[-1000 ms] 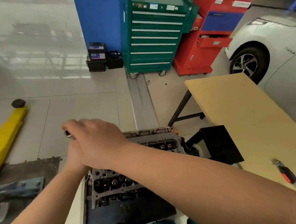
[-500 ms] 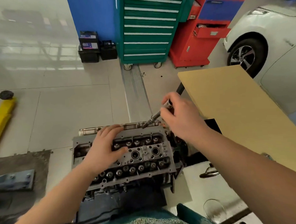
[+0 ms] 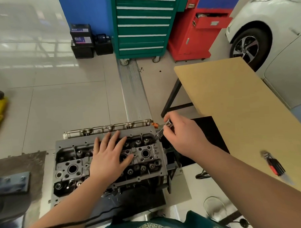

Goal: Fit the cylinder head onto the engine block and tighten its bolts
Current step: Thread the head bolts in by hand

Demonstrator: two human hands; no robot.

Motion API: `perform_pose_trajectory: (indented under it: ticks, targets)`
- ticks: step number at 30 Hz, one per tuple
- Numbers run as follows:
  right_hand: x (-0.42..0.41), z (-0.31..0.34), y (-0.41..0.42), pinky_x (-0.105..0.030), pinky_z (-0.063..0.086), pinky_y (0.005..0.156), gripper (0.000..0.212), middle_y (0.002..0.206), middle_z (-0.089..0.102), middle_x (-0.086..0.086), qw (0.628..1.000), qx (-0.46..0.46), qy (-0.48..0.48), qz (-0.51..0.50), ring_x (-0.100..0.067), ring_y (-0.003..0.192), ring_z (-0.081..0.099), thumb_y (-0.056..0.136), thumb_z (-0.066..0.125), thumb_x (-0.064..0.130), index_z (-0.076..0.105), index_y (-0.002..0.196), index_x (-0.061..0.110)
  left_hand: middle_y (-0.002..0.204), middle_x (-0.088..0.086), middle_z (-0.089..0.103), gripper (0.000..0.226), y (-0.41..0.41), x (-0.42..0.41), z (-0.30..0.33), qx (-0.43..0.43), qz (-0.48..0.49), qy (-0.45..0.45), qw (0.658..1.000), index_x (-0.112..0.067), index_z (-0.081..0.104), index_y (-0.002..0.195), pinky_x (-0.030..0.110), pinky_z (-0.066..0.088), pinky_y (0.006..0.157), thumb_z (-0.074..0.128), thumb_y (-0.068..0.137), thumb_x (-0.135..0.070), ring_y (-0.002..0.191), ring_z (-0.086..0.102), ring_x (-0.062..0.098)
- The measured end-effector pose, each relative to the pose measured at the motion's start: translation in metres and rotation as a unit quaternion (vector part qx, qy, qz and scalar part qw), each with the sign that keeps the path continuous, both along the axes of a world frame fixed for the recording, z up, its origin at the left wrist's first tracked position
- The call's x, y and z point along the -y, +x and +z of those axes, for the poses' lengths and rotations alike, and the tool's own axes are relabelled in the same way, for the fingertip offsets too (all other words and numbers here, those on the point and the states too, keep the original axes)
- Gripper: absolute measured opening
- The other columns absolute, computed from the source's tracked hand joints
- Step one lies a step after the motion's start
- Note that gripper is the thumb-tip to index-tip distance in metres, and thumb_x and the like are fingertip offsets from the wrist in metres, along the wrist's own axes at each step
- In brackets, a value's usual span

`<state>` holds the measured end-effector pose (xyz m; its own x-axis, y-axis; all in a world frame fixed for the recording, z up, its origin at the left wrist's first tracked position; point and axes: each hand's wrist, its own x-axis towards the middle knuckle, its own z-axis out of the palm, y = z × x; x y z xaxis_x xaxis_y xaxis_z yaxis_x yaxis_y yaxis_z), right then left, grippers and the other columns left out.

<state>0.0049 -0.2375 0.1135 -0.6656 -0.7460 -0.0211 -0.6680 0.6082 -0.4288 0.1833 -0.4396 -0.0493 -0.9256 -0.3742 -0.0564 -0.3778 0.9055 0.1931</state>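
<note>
Head view: the left hand [image 3: 108, 159] has spread flat on the cylinder head [image 3: 147, 151], seated on the block. The right hand's grip, closed on the ratchet [image 3: 164, 128], has swung to the far-right corner, probably another bolt.

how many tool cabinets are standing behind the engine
2. A green tool cabinet with closed drawers stands straight behind the cylinder head; a red tool cabinet with one drawer open stands just right of it. Others may be out of frame.
</note>
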Motion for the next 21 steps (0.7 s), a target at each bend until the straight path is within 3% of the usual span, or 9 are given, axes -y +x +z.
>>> perform_pose_trajectory:
  ticks: [6,9,11,12,14,16,18,21]
  targets:
    - [0.012,0.002,0.007,-0.031,0.045,0.054,0.015,0.078,0.056,0.009,0.996,-0.063,0.048,0.049,-0.008,0.064,0.053,0.105,0.048,0.037,0.049,0.111,0.023,0.169,-0.002,0.032,0.077,-0.004,-0.004,0.016,-0.013,0.021,0.05,0.998,-0.033,0.041,0.156,0.059,0.004,0.129,0.031,0.094,-0.078,0.159,0.017,0.03]
    - [0.018,0.002,0.011,-0.035,0.052,0.055,0.024,0.078,0.061,0.005,0.989,-0.11,0.079,0.05,-0.016,0.063,0.059,0.106,0.046,0.044,0.047,0.109,0.021,0.157,-0.013,0.046,0.064,-0.019,-0.016,0.036,-0.111,-0.013,0.168,0.979,-0.036,0.047,0.15,0.052,0.025,0.127,0.045,0.094,-0.067,0.153,0.03,0.017]
    - [0.02,0.002,0.014,-0.034,0.051,0.054,0.024,0.076,0.061,0.004,0.99,-0.115,0.07,0.035,-0.016,0.062,0.059,0.106,0.046,0.044,0.047,0.107,0.02,0.145,-0.038,0.045,0.055,-0.041,-0.036,0.059,-0.141,-0.036,0.27,0.952,-0.051,0.041,0.147,0.024,0.038,0.115,0.052,0.094,-0.062,0.139,0.038,-0.011]
    - [0.021,0.002,0.016,-0.033,0.05,0.054,0.024,0.077,0.062,0.004,0.991,-0.112,0.066,0.024,-0.017,0.063,0.06,0.106,0.045,0.044,0.047,0.106,0.02,0.135,-0.044,0.05,0.049,-0.053,-0.048,0.069,-0.144,-0.037,0.323,0.935,-0.06,0.042,0.139,0.012,0.042,0.103,0.056,0.092,-0.056,0.128,0.045,-0.018]
    - [0.02,0.003,0.019,-0.033,0.052,0.056,0.025,0.079,0.064,0.002,0.993,-0.098,0.066,-0.008,-0.017,0.066,0.062,0.107,0.044,0.045,0.046,0.105,0.02,0.11,-0.035,0.065,0.036,-0.077,-0.071,0.082,-0.157,-0.013,0.406,0.9,-0.064,0.051,0.113,0.014,0.051,0.08,0.061,0.091,-0.037,0.102,0.063,-0.01]
    - [0.016,0.003,0.021,-0.036,0.056,0.065,0.027,0.086,0.067,0.001,0.995,-0.053,0.058,-0.054,-0.019,0.075,0.066,0.106,0.045,0.047,0.048,0.11,0.02,0.094,-0.023,0.069,0.038,-0.09,-0.082,0.082,-0.181,0.005,0.43,0.885,-0.054,0.055,0.094,0.02,0.052,0.068,0.06,0.095,-0.016,0.084,0.067,0.001]
    - [0.007,0.001,0.02,-0.041,0.058,0.073,0.038,0.096,0.069,0.0,0.996,0.007,0.028,-0.088,-0.021,0.086,0.068,0.103,0.048,0.055,0.049,0.12,0.021,0.092,-0.027,0.068,0.042,-0.093,-0.082,0.083,-0.174,-0.026,0.4,0.899,-0.051,0.056,0.09,0.012,0.046,0.061,0.057,0.096,-0.009,0.081,0.066,-0.001]
    - [-0.022,-0.008,0.018,-0.043,0.057,0.079,0.074,0.11,0.068,0.001,0.992,0.068,0.002,-0.106,-0.022,0.096,0.067,0.09,0.047,0.077,0.034,0.145,0.03,0.096,-0.036,0.067,0.023,-0.095,-0.067,0.077,-0.163,-0.039,0.37,0.914,-0.04,0.062,0.1,0.014,0.049,0.056,0.059,0.098,-0.017,0.08,0.067,-0.007]
